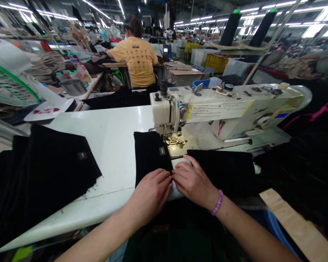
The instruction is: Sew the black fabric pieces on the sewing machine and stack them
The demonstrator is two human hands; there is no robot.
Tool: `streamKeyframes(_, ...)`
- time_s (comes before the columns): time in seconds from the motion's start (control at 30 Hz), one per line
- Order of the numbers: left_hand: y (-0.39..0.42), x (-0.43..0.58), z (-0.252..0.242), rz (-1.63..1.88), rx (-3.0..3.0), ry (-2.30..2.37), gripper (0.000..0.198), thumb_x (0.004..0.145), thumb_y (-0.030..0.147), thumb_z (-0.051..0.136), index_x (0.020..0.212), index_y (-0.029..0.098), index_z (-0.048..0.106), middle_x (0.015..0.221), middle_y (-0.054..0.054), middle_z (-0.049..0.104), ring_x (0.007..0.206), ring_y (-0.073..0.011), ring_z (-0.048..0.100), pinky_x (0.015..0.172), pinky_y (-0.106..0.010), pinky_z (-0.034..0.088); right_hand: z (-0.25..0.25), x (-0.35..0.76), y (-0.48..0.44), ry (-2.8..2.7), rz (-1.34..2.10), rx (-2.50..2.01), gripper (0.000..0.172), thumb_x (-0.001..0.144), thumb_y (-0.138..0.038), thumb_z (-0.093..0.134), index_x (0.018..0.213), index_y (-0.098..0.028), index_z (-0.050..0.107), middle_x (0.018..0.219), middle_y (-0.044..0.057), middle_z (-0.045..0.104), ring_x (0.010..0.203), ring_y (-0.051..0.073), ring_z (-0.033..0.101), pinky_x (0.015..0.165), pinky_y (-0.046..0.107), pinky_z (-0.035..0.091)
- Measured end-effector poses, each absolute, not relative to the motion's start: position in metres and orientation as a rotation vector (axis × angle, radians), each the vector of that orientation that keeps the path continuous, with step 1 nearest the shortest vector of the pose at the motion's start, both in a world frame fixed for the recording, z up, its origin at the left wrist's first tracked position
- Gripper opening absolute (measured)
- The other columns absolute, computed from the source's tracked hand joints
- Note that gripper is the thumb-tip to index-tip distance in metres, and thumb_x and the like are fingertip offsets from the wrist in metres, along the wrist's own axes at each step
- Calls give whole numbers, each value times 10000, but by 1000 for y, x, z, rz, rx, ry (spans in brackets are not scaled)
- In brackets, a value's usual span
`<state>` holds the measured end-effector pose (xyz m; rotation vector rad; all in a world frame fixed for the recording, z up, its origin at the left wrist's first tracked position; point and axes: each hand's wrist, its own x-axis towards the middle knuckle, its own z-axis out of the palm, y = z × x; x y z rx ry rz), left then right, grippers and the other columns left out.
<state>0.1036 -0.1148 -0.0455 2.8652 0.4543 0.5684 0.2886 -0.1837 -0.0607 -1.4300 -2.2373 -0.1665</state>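
A black fabric piece [149, 156] with a small label lies on the white sewing table, its right edge running to the needle area of the sewing machine [168, 112]. My left hand [155, 189] rests on the fabric, its fingers bent together at the right edge. Against that same edge, my right hand [192, 178] pinches with thumb and fingertips meeting the left hand's; a beaded bracelet circles its wrist. Just right of the right hand lies another black fabric piece [221, 167]. What exactly sits between the fingertips is partly hidden.
Black labelled pieces [62, 163] are stacked at the table's left. A fan [11, 80] stands beyond them. Dark fabric [297, 171] heaps at the right, near a wooden board [297, 225]. Thread cones [229, 29] rise behind the machine. A person in a yellow shirt [138, 58] sits ahead.
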Motion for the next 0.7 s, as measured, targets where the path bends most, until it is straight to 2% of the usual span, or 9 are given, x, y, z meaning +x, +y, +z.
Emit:
streamKeyframes(0.17,-103,105,-52,603,2929,395,279,989,165,430,1089,101,682,1093,-126,722,1056,-236,665,966,-402,588,-60,292,-169,-2238,-174,-1467,116,919,-137,585,870,-209,662,892,10,729,967,191,614,1179,487,296)
streamKeyframes(0.3,-89,107,-56,596,2969,387,267,991,208,454,1122,122,671,1122,-129,715,1102,-245,660,997,-422,575,-59,294,-158,-2231,-160,-1500,130,918,-126,585,885,-204,684,934,18,746,976,191,619,1182,482,285)
streamKeyframes(0.53,-66,110,-53,567,2966,396,271,998,271,470,1096,134,683,1127,-134,706,1105,-254,655,979,-426,575,-49,297,-151,-2190,-103,-1576,122,937,-163,590,951,-208,702,1033,37,752,1013,207,623,1171,519,276)
streamKeyframes(0.7,-51,113,-54,568,2941,410,276,994,287,483,1083,139,699,1124,-129,709,1087,-250,660,955,-412,582,-39,318,-160,-1984,-142,-1804,133,914,-159,609,1008,-195,697,1081,62,738,1029,246,623,1033,486,403)
